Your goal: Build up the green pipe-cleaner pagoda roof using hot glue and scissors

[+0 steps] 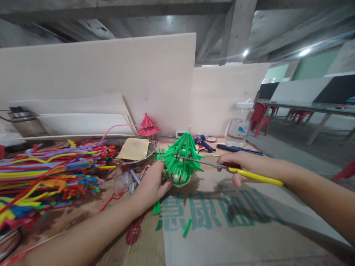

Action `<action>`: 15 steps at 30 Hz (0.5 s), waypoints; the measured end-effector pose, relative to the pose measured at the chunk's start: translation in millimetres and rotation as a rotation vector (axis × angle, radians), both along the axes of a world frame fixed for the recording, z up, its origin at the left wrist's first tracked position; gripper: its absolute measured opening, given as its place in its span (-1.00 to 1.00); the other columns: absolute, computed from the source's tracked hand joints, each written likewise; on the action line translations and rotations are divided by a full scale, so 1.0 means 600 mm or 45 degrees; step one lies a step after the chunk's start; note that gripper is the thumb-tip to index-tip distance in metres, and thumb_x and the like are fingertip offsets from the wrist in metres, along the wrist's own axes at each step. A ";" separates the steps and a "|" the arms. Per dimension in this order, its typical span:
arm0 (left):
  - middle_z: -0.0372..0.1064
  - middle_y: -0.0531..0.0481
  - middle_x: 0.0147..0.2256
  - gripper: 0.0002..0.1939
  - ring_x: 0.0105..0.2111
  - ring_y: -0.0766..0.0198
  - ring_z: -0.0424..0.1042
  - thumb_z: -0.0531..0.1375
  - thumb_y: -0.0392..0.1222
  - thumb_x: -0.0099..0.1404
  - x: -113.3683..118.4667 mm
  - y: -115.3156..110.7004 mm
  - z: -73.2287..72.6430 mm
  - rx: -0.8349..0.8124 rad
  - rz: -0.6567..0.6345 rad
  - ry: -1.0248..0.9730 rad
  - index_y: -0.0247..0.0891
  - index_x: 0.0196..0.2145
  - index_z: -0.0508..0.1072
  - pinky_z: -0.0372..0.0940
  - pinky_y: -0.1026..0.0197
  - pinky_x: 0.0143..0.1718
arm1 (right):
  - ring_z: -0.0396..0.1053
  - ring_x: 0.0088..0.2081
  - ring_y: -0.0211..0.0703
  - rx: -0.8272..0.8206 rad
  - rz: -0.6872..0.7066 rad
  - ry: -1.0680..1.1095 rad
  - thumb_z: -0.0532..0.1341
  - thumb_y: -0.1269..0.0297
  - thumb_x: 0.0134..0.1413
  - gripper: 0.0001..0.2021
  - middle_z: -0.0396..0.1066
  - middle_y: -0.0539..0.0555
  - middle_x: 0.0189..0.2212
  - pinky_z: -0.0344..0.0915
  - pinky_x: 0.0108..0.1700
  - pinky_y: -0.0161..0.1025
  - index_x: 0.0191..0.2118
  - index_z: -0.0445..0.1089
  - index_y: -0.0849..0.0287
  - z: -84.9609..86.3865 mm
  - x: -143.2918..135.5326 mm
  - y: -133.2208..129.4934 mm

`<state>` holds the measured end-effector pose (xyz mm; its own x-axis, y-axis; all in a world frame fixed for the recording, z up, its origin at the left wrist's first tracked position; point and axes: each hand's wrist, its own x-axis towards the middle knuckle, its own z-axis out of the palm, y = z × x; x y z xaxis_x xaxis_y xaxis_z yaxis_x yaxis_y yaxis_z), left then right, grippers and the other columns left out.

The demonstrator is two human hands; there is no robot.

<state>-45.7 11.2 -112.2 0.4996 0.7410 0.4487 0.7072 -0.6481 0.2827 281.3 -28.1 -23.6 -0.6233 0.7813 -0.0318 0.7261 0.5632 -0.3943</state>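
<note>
My left hand [155, 181] grips the rim of a small green pagoda model [184, 157], its two-tiered roof made of fuzzy stems, with fingers closed at the lower left. My right hand [235, 168] is closed around a yellow-handled tool [255, 176] with a long thin metal nose, like pliers or scissors; I cannot tell which. The tool's tip reaches into or in front of the green roof. Below the model lies a short cut green stem [187, 228]. Part of the model's base hides behind my left fingers.
Bundles of coloured fuzzy stems [55, 173] cover the left. Behind stand a pink pagoda [148, 127], a bowl [152, 149] with a yellow pad [134, 149], a blue glue gun [204, 143], a blue cutter [238, 149] and a clear jug [240, 125]. Cardboard [222, 244] lies underneath.
</note>
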 end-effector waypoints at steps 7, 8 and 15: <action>0.32 -0.19 -0.24 -0.78 -0.21 -0.01 0.34 0.09 -0.08 0.30 0.000 0.002 -0.002 -0.006 0.009 -0.003 -0.27 -0.19 0.27 0.26 0.03 -0.22 | 0.32 -0.24 -0.03 -0.033 -0.021 0.074 0.21 0.00 0.12 -0.73 0.44 0.06 -0.26 0.18 -0.26 -0.23 -0.34 0.39 0.12 0.003 -0.006 -0.008; 0.33 -0.19 -0.22 -0.78 -0.20 -0.01 0.34 0.09 -0.08 0.30 -0.001 0.002 -0.002 -0.008 0.003 -0.009 -0.27 -0.17 0.27 0.27 0.02 -0.21 | 0.32 -0.25 -0.02 -0.038 -0.022 0.096 0.21 -0.02 0.10 -0.72 0.46 0.06 -0.28 0.18 -0.27 -0.22 -0.34 0.41 0.11 0.002 -0.006 -0.008; 0.37 -0.20 -0.22 -0.79 -0.19 -0.01 0.37 0.08 -0.07 0.32 -0.004 0.007 -0.008 -0.024 -0.021 -0.026 -0.26 -0.22 0.31 0.31 -0.03 -0.15 | 0.23 -0.37 -0.15 0.001 -0.049 0.047 0.24 0.01 0.08 -0.73 0.34 -0.01 -0.39 0.09 -0.36 -0.29 -0.39 0.35 0.12 -0.006 -0.004 0.001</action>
